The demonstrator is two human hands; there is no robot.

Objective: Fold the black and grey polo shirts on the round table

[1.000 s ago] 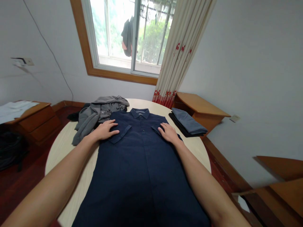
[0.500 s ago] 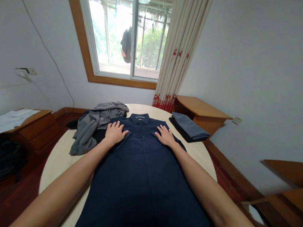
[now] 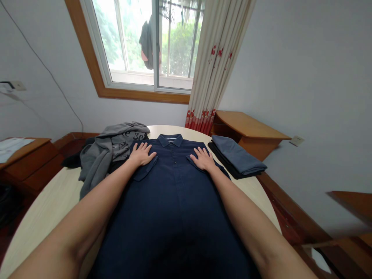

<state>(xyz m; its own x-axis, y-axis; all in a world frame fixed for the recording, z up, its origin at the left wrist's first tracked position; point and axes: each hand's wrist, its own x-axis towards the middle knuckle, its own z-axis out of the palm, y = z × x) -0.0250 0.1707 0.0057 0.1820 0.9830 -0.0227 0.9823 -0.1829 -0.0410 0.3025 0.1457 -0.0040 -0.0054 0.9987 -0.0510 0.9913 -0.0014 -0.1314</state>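
A navy button-up shirt [image 3: 171, 193] lies front up on the round table [image 3: 43, 211], its collar at the far end. My left hand [image 3: 142, 154] rests flat on the shirt's left sleeve area, fingers spread. On the opposite side my right hand [image 3: 203, 158] also lies flat on the cloth, fingers apart. Both sleeves are turned inward, with their cuff ends beside my hands. The shirt's lower part falls in dark shadow at the near edge.
A rumpled grey garment with dark lettering [image 3: 112, 149] lies at the table's left. Folded grey-blue and black clothes [image 3: 236, 155] are stacked at the right. Behind them stands a wooden desk [image 3: 250, 124] beside a curtain [image 3: 216, 69]. A wooden cabinet [image 3: 31, 166] stands on the left.
The view has moved nearer and lower over the table. My hands stay flat at about the same places on the shirt, with the right arm barely shifted.
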